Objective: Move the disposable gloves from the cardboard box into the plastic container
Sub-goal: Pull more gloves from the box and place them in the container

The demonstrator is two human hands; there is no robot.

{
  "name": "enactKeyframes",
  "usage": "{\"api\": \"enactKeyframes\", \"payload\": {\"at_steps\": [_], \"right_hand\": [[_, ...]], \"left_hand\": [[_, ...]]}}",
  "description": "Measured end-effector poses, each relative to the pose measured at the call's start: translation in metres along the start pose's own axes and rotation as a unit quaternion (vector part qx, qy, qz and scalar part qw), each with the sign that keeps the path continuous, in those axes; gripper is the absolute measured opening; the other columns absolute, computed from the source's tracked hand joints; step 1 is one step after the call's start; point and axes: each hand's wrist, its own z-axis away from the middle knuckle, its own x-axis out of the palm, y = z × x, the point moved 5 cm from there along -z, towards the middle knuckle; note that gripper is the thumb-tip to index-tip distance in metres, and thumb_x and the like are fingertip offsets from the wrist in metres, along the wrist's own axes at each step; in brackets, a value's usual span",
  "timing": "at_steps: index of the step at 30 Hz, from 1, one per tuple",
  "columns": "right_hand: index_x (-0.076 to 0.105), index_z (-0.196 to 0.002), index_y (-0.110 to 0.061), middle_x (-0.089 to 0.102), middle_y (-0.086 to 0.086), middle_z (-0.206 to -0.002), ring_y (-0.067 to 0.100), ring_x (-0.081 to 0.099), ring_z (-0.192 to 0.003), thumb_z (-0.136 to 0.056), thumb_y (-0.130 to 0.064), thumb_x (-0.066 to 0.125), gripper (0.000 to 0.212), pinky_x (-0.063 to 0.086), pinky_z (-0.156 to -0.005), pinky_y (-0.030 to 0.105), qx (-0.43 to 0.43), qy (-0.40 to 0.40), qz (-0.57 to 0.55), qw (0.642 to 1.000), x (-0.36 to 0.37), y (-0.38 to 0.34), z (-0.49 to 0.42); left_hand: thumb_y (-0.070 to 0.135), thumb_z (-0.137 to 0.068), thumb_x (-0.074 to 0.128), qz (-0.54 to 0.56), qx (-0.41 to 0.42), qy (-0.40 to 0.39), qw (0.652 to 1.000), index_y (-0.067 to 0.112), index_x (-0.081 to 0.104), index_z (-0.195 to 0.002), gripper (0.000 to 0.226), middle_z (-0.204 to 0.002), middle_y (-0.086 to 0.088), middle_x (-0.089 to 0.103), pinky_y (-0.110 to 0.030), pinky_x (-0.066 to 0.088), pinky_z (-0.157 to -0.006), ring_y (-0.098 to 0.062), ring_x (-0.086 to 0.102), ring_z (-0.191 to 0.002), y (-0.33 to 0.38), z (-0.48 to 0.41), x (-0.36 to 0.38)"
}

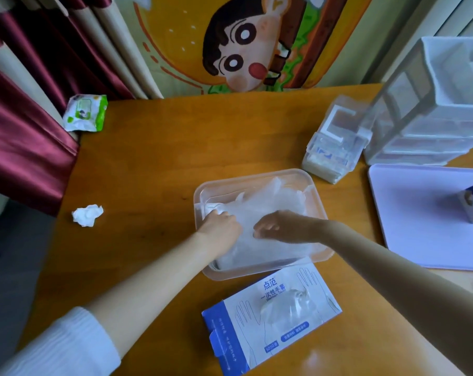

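Note:
A clear plastic container (259, 175) sits at the middle of the wooden table, filled with a stack of translucent disposable gloves (268, 204). Both hands are inside it, on top of the gloves. My left hand (221, 226) presses down on the stack's left side with its fingers bent onto the gloves. My right hand (283, 226) hovers or rests flat over the middle of the stack, fingers spread and relaxed. The blue-and-white cardboard glove box (270, 318) lies just in front of the container, its oval opening showing clear film.
A crumpled tissue (87, 215) lies at the left. A wet-wipe pack (85, 113) sits at the table's far left corner. Small clear boxes (335, 142) and a drawer unit (433, 104) stand at the right, with a white lid (419, 213) before them.

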Motion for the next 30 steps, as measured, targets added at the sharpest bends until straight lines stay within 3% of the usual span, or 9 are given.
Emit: {"api": "enactKeyframes", "payload": {"at_steps": [2,4,8,11,16,19,24,27,30], "right_hand": [[0.061,-0.121,-0.017,0.065,0.0,-0.118,0.017,0.06,-0.103,-0.096,-0.033,0.051,0.031,0.044,-0.093,0.028,-0.013,0.12,0.026,0.992,-0.013,-0.002,-0.003],[0.053,-0.128,-0.017,0.063,0.002,-0.122,0.019,0.058,-0.107,-0.096,-0.028,0.052,0.034,0.043,-0.091,0.027,-0.001,0.156,0.069,0.985,-0.012,0.0,-0.011],[0.026,-0.145,-0.017,0.045,0.009,-0.136,0.026,0.051,-0.118,-0.088,-0.037,0.063,0.071,0.04,-0.098,0.036,0.018,0.079,0.202,0.976,0.013,0.01,-0.031],[0.015,-0.148,-0.015,0.032,0.014,-0.142,0.03,0.047,-0.121,-0.079,-0.043,0.071,0.092,0.038,-0.098,0.04,0.046,0.069,0.311,0.947,0.021,0.021,-0.039],[0.009,-0.15,-0.015,0.028,0.018,-0.143,0.032,0.043,-0.122,-0.077,-0.048,0.071,0.101,0.038,-0.1,0.042,0.093,0.081,0.369,0.921,0.019,0.036,-0.039],[0.024,-0.146,-0.012,0.034,0.018,-0.141,0.035,0.043,-0.123,-0.078,-0.035,0.074,0.087,0.039,-0.098,0.043,0.101,0.061,0.276,0.954,0.016,0.037,-0.041],[0.017,-0.148,-0.011,0.034,0.014,-0.143,0.028,0.039,-0.131,-0.08,-0.043,0.07,0.092,0.036,-0.107,0.039,0.101,0.05,0.344,0.932,0.012,0.032,-0.036],[0.025,-0.144,-0.004,0.045,0.015,-0.136,0.028,0.043,-0.126,-0.088,-0.029,0.065,0.073,0.038,-0.105,0.036,0.08,0.103,0.24,0.962,-0.001,0.022,-0.02],[0.035,-0.14,-0.01,0.049,0.009,-0.133,0.024,0.043,-0.124,-0.095,-0.021,0.054,0.051,0.036,-0.1,0.031,0.017,0.211,0.169,0.963,-0.011,0.001,0.008]], "left_hand": [[-0.005,-0.092,0.042,0.069,-0.038,0.05,0.996,0.005,0.045,-0.129,0.039,-0.13,-0.014,0.045,-0.038,0.04,-0.093,-0.03,0.046,-0.119,0.001,-0.004,-0.004],[-0.001,-0.092,0.046,0.112,-0.073,0.052,0.99,0.006,0.036,-0.135,0.045,-0.132,-0.017,0.037,-0.038,0.042,-0.09,-0.032,0.045,-0.118,0.006,-0.01,0.001],[0.023,-0.094,0.055,0.132,-0.113,-0.048,0.984,0.009,0.025,-0.14,0.056,-0.14,-0.018,0.024,-0.039,0.041,-0.094,-0.038,0.035,-0.126,0.015,-0.023,0.028],[0.018,-0.091,0.056,0.102,-0.113,-0.098,0.984,0.011,0.014,-0.145,0.07,-0.15,-0.018,0.011,-0.044,0.039,-0.102,-0.043,0.022,-0.135,0.015,-0.028,0.04],[0.017,-0.09,0.058,0.088,-0.112,-0.124,0.982,0.015,0.001,-0.15,0.083,-0.156,-0.016,-0.004,-0.045,0.038,-0.105,-0.046,0.012,-0.14,0.015,-0.032,0.047],[0.015,-0.09,0.058,0.097,-0.108,-0.127,0.981,0.016,0.0,-0.151,0.084,-0.157,-0.016,-0.007,-0.045,0.039,-0.106,-0.048,0.007,-0.141,0.015,-0.033,0.047],[0.02,-0.092,0.057,0.122,-0.088,-0.122,0.981,0.013,0.012,-0.15,0.074,-0.156,-0.016,0.007,-0.041,0.043,-0.099,-0.041,0.022,-0.138,0.011,-0.027,0.04],[0.024,-0.097,0.051,0.172,-0.076,-0.082,0.979,0.012,0.031,-0.144,0.052,-0.145,-0.014,0.033,-0.039,0.041,-0.094,-0.032,0.041,-0.127,0.006,-0.016,0.021],[0.026,-0.1,0.045,0.202,-0.075,-0.001,0.977,0.014,0.036,-0.142,0.045,-0.143,-0.011,0.041,-0.041,0.039,-0.098,-0.03,0.045,-0.126,0.004,0.0,-0.008]]}}
